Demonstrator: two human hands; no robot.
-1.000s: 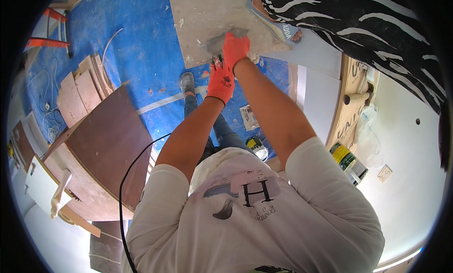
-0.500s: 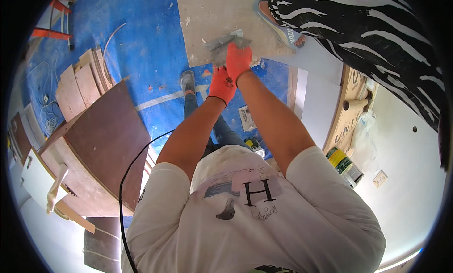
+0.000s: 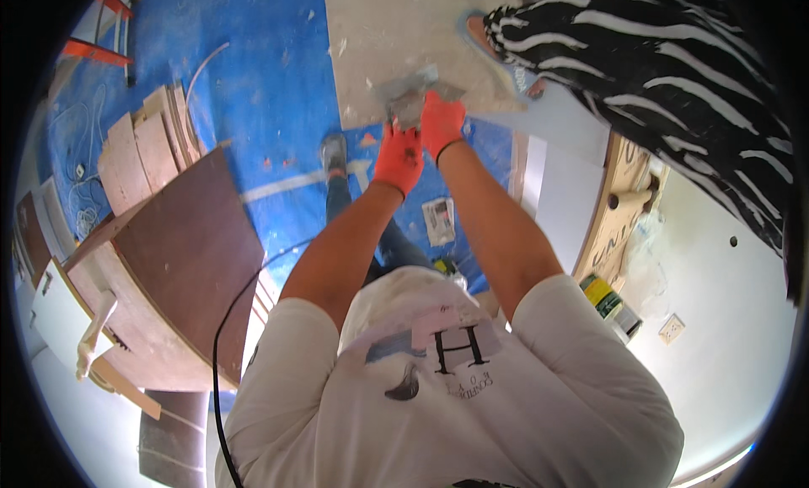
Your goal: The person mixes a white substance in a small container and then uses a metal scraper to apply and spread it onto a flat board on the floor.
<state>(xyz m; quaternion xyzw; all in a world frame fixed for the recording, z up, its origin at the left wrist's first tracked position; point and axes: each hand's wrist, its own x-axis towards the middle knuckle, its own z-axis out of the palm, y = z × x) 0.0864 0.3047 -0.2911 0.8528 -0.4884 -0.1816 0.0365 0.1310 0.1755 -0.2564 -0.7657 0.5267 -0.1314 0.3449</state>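
Both my hands wear red-orange gloves and meet in front of me, over the near edge of a grey-beige board (image 3: 371,33) on the floor. My left hand (image 3: 399,159) is closed at the near edge of a flat grey plate (image 3: 408,109) that looks like a putty-smeared scraper. Just right of it and a little farther away, my right hand (image 3: 442,123) grips a wide-bladed putty knife (image 3: 452,91), its handle hidden in the fist. The two blades overlap or lie close together; whether they touch I cannot tell.
Blue sheeting (image 3: 253,58) covers the floor. A person's patterned black-and-white clothing (image 3: 640,58) fills the far right, with a sandalled foot on the board. Brown cabinet panel (image 3: 181,252), stacked wood offcuts (image 3: 135,159) and orange ladder (image 3: 97,51) are left; a paint can (image 3: 608,307) is right.
Both hands have come slightly nearer to me and farther right with the blades. The hands have moved a little apart, and more of the flat plate shows between them.
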